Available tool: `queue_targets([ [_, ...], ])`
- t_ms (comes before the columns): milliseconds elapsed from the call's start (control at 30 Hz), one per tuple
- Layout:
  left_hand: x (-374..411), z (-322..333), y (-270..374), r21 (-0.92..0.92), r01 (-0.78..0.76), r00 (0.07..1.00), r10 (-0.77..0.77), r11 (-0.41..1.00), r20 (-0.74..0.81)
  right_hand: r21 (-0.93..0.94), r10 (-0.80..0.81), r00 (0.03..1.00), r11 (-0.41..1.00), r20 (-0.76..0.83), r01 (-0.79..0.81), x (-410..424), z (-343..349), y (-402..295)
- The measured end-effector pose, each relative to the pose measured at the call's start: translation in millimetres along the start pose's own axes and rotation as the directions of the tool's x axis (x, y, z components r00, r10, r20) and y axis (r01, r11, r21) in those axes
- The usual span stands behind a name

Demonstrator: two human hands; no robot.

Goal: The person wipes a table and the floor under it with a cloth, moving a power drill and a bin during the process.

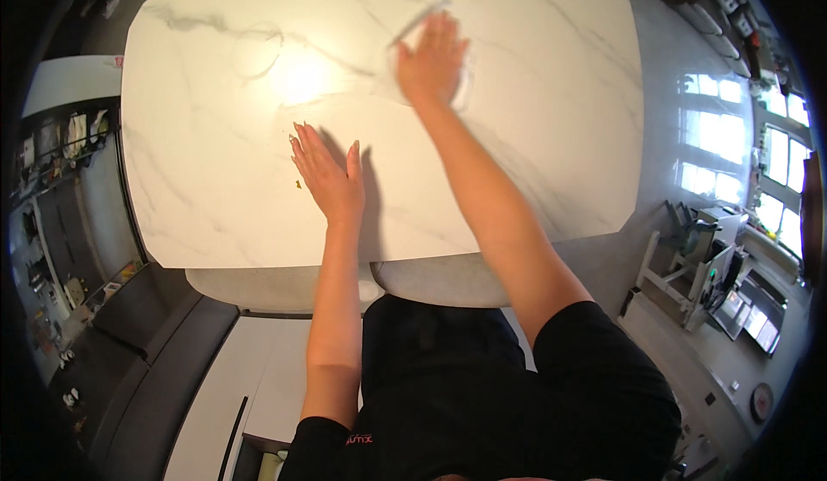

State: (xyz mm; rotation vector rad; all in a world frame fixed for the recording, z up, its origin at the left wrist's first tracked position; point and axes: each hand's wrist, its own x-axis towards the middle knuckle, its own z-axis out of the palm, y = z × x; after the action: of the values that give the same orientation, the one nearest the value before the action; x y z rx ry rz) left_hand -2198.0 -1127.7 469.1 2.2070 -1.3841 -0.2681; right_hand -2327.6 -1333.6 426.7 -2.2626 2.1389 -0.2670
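My right hand [431, 61] lies palm down, reaching over the far middle of a white marble-patterned table [549, 158]. Beneath its palm is a thin pale cloth or wipe [464, 93], blurred and mostly covered, with a darker edge showing beyond the thumb. Nearer to me and to the left, my left hand [328, 174] holds nothing; its thumb stands apart from the fingers and a shadow falls to its right. Whether it touches the tabletop, I cannot tell. Beside its fingers lies a small yellow-brown scrap [298, 184]. A faint curved mark [278, 51] shows on the tabletop farther off.
Two beige chairs [258, 287] [446, 279] are tucked at the table's near edge. A dark grey sofa or bench [161, 365] stands at left, near a white cabinet [226, 365]. At right are a white-framed stand [672, 268] and bright windows [782, 158].
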Motion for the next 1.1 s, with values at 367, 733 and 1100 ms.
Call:
queue_targets([
  [367, 2, 27, 38, -0.272, -0.058, 0.989, 0.017, 0.961, -0.150, 0.348, -0.465, 0.885, 0.836, 0.037, 0.424, -47, -8, -54],
  [733, 53, 62, 77, -0.175, -0.260, 0.966, 0.255, 0.950, -0.050, -0.066, 0.153, 0.984, 0.985, -0.087, -0.159, -9, -32, 186],
  [1100, 54, 67, 69, -0.248, -0.227, 0.974, 0.219, 0.942, -0.061, -0.032, 0.137, 0.979, 0.989, -0.153, -0.143, 135, 5, 163],
])
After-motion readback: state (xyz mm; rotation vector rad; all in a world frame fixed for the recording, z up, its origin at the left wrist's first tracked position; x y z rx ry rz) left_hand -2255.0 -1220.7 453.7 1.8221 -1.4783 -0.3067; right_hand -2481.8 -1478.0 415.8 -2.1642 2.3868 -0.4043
